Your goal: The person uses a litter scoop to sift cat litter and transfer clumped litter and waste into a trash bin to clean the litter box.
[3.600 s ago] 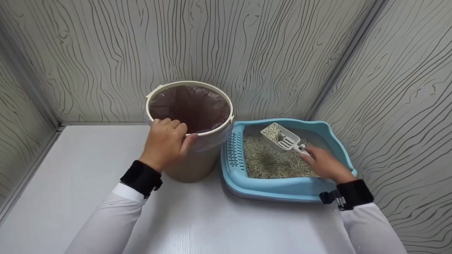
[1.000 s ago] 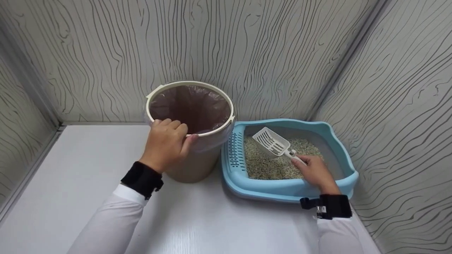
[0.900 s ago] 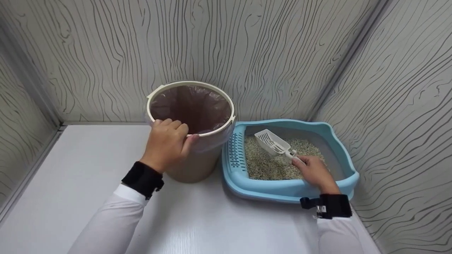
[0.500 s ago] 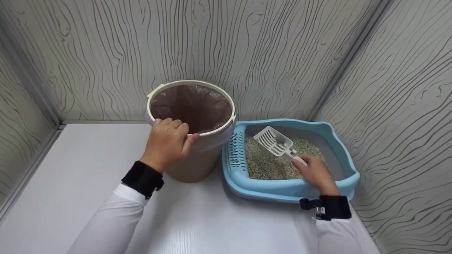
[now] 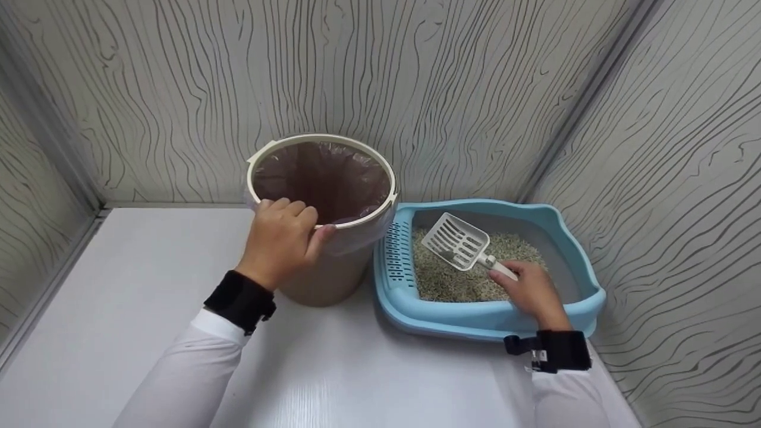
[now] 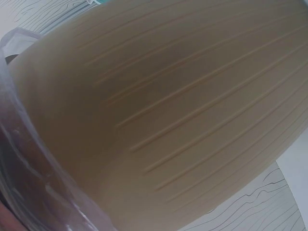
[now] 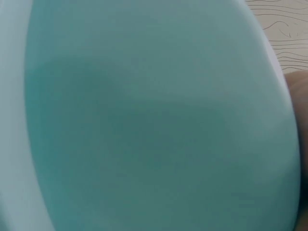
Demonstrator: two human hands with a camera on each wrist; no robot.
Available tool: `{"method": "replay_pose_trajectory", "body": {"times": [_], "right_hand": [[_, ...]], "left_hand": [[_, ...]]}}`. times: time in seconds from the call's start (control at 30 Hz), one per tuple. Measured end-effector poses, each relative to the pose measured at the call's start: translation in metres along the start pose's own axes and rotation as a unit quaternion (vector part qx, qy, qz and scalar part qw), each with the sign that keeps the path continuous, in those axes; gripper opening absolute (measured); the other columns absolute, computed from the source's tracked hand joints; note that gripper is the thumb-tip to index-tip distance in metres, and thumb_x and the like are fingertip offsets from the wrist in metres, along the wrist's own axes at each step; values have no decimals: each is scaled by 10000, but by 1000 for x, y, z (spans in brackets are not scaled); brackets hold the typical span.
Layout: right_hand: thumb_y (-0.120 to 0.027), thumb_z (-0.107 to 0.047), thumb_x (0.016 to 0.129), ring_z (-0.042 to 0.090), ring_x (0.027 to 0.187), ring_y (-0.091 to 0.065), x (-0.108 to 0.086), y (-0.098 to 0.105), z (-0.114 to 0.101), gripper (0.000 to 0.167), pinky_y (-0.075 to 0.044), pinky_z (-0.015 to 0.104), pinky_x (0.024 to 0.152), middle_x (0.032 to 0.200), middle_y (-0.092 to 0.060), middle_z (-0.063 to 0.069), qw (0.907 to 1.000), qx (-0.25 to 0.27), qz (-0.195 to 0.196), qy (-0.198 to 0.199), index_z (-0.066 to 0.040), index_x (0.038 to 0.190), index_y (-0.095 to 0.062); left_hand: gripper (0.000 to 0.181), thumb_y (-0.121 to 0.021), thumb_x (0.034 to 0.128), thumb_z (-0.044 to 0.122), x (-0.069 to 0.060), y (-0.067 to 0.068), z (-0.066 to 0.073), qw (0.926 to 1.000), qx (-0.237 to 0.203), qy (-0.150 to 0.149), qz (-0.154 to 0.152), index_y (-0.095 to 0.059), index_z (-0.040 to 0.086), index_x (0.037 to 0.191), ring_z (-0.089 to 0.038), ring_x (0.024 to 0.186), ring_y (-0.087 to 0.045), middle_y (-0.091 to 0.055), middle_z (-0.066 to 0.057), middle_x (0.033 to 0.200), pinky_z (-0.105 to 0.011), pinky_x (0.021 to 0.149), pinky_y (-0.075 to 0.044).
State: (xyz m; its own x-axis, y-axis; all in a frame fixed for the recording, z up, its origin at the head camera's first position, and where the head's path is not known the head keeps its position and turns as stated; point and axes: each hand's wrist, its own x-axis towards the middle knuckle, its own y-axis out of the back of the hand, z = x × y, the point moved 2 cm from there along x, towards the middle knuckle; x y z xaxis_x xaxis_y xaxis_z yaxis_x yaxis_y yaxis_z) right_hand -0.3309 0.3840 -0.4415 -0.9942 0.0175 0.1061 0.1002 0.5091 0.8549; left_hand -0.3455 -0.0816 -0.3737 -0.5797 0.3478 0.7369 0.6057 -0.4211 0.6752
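My left hand [image 5: 279,241] grips the near rim of a tan trash can [image 5: 324,279], fingers over the edge and thumb along its front. A clear plastic liner [image 5: 351,238] is folded over that rim; the left wrist view shows the can's ribbed side up close. In my right hand [image 5: 529,291] is the handle of a white slotted litter scoop [image 5: 456,241], held over the litter [image 5: 452,285] in a blue litter box [image 5: 475,312]. One small dark clump [image 5: 450,254] lies in the scoop. The box's blue wall fills most of the right wrist view.
Can and box stand side by side on a white table [image 5: 333,380]. Wood-grain patterned panels [image 5: 416,89] rise behind and on both sides. The litter box's right end is close to the right panel.
The scoop was loaded with litter 3.6 seconds ago; now its slots show, with a small clump in it. My right hand moved left and tilted the scoop about. My left hand stayed put.
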Motion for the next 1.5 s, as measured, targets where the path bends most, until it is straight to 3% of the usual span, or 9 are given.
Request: {"method": "replay_pose_trajectory", "body": {"times": [0.23,0.5,0.8,1.1,1.27,1.37,1.5], "right_hand": [[-635,-440,1023,169,646,-455,1,1,1,313,-374,324,654,719,-496,-20,9999,-21,-77,-124,-170,1107,-769],[-632,-406,1031,136,618,-416,2,5,1,348,-346,295,621,705,-475,-26,9994,195,-279,-110,-95,1093,-776],[-640,-346,1033,76,566,-386,2,35,-14,374,-341,266,572,671,-461,-57,9979,527,-374,24,-8,1127,-770],[-621,-319,1035,46,521,-346,-1,90,-69,337,-322,252,500,628,-403,-94,9969,552,-515,224,-6,1005,-741],[-623,-307,1034,32,533,-389,2,116,-117,361,-366,233,491,680,-501,-89,9921,877,-770,451,14,1156,-735],[-622,-321,1034,30,521,-398,9,123,-147,338,-380,220,470,668,-514,-86,9892,990,-931,551,-35,1177,-733],[-624,-312,1028,47,512,-390,26,118,-187,263,-369,223,446,665,-505,-70,9918,719,-799,686,-89,1089,-750]], "left_hand": [[466,-535,1014,470,0,0,0,9999,2,-43,112,-554,92,744,-334,723,-586,-599,-93,694,-495,712,-435],[478,-515,1018,479,0,0,1,9999,-60,-37,84,-554,97,734,-336,725,-590,-588,-86,682,-495,718,-430],[495,-506,1023,491,1,1,1,10000,-34,-23,30,-566,90,738,-338,729,-599,-604,-90,691,-498,720,-443],[484,-524,1015,481,0,-1,1,9999,-65,-80,106,-570,87,737,-343,735,-607,-618,-94,696,-501,716,-443],[474,-542,1011,473,0,-2,1,9999,-67,-58,77,-569,88,736,-336,732,-604,-616,-90,694,-497,720,-439],[469,-538,1018,471,0,-1,1,10000,-46,7,-30,-570,91,745,-332,743,-599,-609,-88,701,-495,731,-435],[477,-520,1027,480,-1,0,1,9999,-9,62,-139,-569,95,751,-329,754,-599,-609,-88,710,-494,740,-438]]}}
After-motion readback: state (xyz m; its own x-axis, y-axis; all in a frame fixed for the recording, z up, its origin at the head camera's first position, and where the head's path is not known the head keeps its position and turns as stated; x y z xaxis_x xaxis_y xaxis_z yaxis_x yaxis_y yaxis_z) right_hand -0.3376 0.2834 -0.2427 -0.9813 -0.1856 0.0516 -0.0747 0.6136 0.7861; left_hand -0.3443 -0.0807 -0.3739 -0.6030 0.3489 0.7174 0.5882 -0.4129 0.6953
